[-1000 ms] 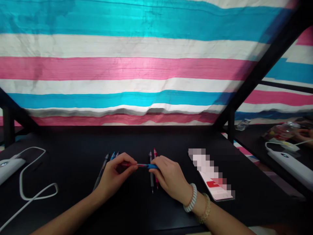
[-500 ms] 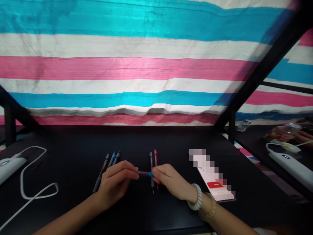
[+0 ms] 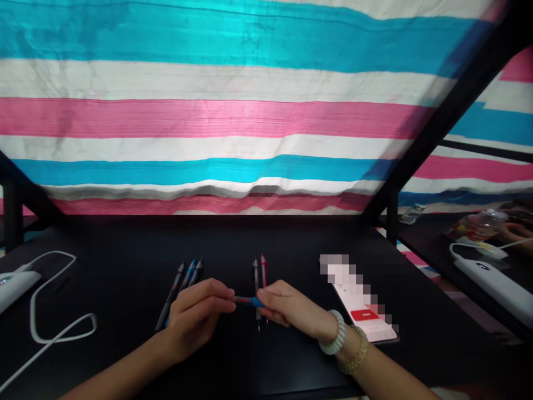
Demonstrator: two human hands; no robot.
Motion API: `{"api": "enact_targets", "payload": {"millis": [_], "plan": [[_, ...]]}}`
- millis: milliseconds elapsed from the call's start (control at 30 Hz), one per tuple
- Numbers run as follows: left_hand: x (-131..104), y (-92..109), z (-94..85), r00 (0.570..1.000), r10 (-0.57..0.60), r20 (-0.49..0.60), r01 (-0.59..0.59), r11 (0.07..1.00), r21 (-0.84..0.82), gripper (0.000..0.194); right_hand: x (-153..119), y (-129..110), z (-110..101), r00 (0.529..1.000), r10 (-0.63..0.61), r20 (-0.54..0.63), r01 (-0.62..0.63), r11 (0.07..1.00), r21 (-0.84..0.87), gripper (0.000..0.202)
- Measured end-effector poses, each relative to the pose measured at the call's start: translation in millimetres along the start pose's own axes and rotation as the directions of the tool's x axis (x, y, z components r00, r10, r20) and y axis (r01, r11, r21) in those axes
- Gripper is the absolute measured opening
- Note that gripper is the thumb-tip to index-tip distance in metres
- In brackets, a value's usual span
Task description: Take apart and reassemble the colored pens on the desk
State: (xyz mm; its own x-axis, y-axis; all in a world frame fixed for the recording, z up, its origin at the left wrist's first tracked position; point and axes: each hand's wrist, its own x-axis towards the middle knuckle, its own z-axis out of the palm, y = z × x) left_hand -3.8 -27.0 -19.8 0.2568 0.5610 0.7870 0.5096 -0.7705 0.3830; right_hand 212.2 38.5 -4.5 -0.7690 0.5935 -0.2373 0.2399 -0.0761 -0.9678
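A blue pen (image 3: pixel 245 300) lies level between my two hands, above the black table. My left hand (image 3: pixel 199 311) pinches its left end with the fingertips. Closed round the blue grip at the other end is my right hand (image 3: pixel 293 308), which hides that tip. Beneath the right fingers, a grey pen (image 3: pixel 256 283) and a red pen (image 3: pixel 264 269) lie side by side on the table. Beyond my left hand are a dark pen (image 3: pixel 171 294), another blue pen (image 3: pixel 189 272) and a second grey pen (image 3: pixel 197 271), their lower parts partly covered by the hand.
A phone (image 3: pixel 364 311) with a lit screen lies to the right. At left, a white power bank (image 3: pixel 19 289) trails a white cable (image 3: pixel 33 311). On a side table are another power bank (image 3: pixel 495 291), a plastic bottle (image 3: pixel 489 222) and another person's hand (image 3: pixel 518 233).
Both hands keep their hold on the blue pen, nearly unmoved. The view has shifted slightly, so the table items appear a little further left.
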Motion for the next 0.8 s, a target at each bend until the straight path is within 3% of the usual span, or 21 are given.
{"api": "enact_targets", "payload": {"millis": [133,233,300,367,467,533,633,800], "plan": [[-0.1,-3.2,1.1,0.993,-0.111,-0.044,0.11,0.994,-0.018,0.031,-1.6,-0.4,-5.5,0.997,-0.067,-0.024,0.067,0.998,-0.016,0.052],[2.0,-5.1,2.3,0.94,-0.315,-0.128,0.303,0.947,-0.109,0.029,-2.8,-2.0,-9.6,0.991,-0.123,-0.054,0.122,0.992,-0.024,0.044],[4.1,-6.3,3.0,0.856,-0.499,-0.136,0.459,0.854,-0.246,0.028,-2.9,-2.7,-10.0,0.985,-0.157,-0.07,0.152,0.986,-0.071,0.038],[6.3,-7.7,3.6,0.741,-0.668,-0.068,0.583,0.69,-0.429,0.031,-2.9,-3.0,-7.5,0.981,-0.182,-0.064,0.171,0.975,-0.144,0.033],[9.6,-9.0,4.0,0.63,-0.772,0.083,0.633,0.448,-0.631,0.034,-3.3,-3.3,-0.6,0.979,-0.202,-0.028,0.189,0.951,-0.246,0.024],[11.9,-8.6,3.8,0.608,-0.788,0.098,0.599,0.374,-0.707,0.04,-3.9,-3.4,3.0,0.97,-0.239,-0.034,0.221,0.936,-0.274,0.023],[14.9,-7.5,3.3,0.61,-0.788,0.086,0.539,0.334,-0.773,0.053,-4.2,-3.1,3.7,0.945,-0.309,-0.11,0.277,0.931,-0.236,0.027],[15.8,-11.8,3.0,0.601,-0.778,0.181,0.555,0.245,-0.795,0.045,-2.6,-2.9,0.5,0.911,-0.339,-0.236,0.295,0.933,-0.206,0.032]]}}
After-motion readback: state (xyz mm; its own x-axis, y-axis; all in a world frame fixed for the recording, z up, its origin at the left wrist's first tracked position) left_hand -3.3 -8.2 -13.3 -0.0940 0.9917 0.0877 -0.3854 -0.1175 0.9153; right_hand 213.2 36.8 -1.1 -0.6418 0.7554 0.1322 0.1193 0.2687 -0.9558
